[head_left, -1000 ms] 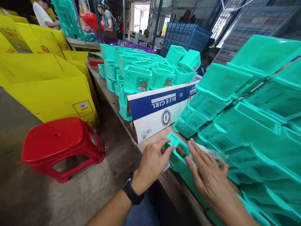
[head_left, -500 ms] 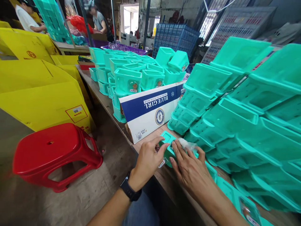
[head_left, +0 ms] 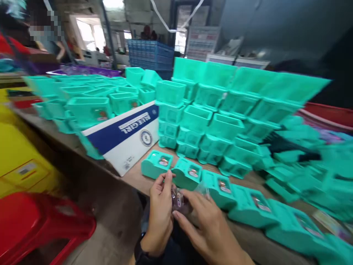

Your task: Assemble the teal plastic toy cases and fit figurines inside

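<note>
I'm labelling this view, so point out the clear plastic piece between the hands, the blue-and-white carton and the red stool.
Clear plastic piece (head_left: pixel 179 200): head view, on its labelled face.
Blue-and-white carton (head_left: pixel 131 138): head view, on its printed side.
Red stool (head_left: pixel 24 221): head view, on its seat.

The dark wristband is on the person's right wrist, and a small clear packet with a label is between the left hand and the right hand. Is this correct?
Not quite: the head view shows the dark wristband on the left wrist. The small clear packet with a label is between the left hand and the right hand.
</note>
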A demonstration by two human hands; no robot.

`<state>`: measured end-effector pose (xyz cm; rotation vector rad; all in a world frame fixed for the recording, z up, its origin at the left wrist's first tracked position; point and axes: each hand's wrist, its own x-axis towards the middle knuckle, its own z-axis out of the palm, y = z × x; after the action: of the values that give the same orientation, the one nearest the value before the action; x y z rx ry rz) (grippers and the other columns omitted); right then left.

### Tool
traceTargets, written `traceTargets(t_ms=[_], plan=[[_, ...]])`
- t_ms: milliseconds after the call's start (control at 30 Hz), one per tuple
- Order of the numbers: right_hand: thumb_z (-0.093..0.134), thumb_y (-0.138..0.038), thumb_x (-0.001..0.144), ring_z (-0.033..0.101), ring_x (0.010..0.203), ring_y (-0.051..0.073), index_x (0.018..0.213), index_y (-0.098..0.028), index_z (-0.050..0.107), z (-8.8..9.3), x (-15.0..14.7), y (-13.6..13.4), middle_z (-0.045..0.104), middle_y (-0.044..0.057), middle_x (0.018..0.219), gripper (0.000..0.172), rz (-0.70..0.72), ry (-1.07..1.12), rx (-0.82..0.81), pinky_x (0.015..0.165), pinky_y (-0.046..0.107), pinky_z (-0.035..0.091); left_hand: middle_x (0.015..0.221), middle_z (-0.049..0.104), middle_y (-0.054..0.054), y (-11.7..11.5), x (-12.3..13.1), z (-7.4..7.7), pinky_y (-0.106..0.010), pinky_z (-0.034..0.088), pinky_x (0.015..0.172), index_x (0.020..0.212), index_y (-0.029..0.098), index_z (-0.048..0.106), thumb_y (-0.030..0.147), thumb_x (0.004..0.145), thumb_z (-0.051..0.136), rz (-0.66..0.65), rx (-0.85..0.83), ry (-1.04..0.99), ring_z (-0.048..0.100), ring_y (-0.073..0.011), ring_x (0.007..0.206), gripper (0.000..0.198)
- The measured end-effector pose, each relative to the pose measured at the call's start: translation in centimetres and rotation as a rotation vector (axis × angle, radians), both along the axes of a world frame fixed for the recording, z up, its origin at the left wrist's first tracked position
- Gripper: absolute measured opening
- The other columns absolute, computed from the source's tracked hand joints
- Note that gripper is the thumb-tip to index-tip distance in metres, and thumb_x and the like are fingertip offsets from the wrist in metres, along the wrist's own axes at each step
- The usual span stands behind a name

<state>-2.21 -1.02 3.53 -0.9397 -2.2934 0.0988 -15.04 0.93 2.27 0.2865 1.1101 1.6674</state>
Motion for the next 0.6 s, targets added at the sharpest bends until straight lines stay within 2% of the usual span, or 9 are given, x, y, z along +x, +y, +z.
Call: traceTargets(t_ms=[100, 233, 367, 467, 600], plan=[[0.046, -0.033, 0.108, 0.075, 0.089, 0.020, 0.119, -0.023, 0.061, -0.3, 2.8, -2.7, 0.076, 0.004, 0.102, 0.021, -0.126, 0.012, 0.040, 0.080, 0.033, 0.057, 0.050, 0.049, 0.010, -1.3, 4.1, 0.9, -0.016, 0.037, 0.043, 0.075, 0.018, 0.062, 0.070, 0.033, 0.098, -0.139, -0.070, -0.073, 0.043, -0.0065, 0.045, 0.075], [0.048, -0.028, 0.105, 0.073, 0.082, 0.017, 0.108, -0.019, 0.065, 0.4, 7.1, -5.2, 0.074, 0.004, 0.094, 0.020, -0.306, -0.001, 0.225, 0.077, 0.029, 0.054, 0.051, 0.051, 0.008, -2.6, 9.2, 1.7, -0.016, 0.037, 0.044, 0.070, 0.018, 0.060, 0.068, 0.024, 0.099, -0.327, -0.163, -0.124, 0.044, -0.0063, 0.047, 0.078], [0.047, -0.022, 0.101, 0.073, 0.076, 0.016, 0.102, -0.021, 0.066, 1.4, 11.3, -7.2, 0.075, 0.000, 0.087, 0.020, -0.464, -0.090, 0.369, 0.077, 0.031, 0.051, 0.050, 0.047, 0.008, -3.6, 14.0, 2.1, -0.017, 0.034, 0.045, 0.070, 0.019, 0.058, 0.072, 0.036, 0.097, -0.559, -0.136, -0.132, 0.041, -0.0071, 0.049, 0.074], [0.051, -0.019, 0.099, 0.074, 0.080, 0.017, 0.109, -0.019, 0.067, 1.7, 14.7, -8.4, 0.077, 0.002, 0.093, 0.018, -0.538, -0.136, 0.413, 0.080, 0.030, 0.052, 0.056, 0.050, 0.006, -4.0, 17.6, 2.6, -0.019, 0.039, 0.049, 0.075, 0.019, 0.060, 0.075, 0.045, 0.093, -0.632, -0.088, -0.140, 0.045, -0.0091, 0.054, 0.071], [0.057, -0.017, 0.099, 0.076, 0.090, 0.020, 0.118, -0.022, 0.065, 1.8, 19.6, -10.7, 0.078, 0.006, 0.102, 0.021, -0.647, -0.137, 0.348, 0.086, 0.031, 0.057, 0.072, 0.060, 0.001, -4.8, 22.8, 3.1, -0.025, 0.050, 0.060, 0.089, 0.021, 0.064, 0.077, 0.050, 0.088, -0.689, -0.085, -0.272, 0.058, -0.0151, 0.067, 0.073]])
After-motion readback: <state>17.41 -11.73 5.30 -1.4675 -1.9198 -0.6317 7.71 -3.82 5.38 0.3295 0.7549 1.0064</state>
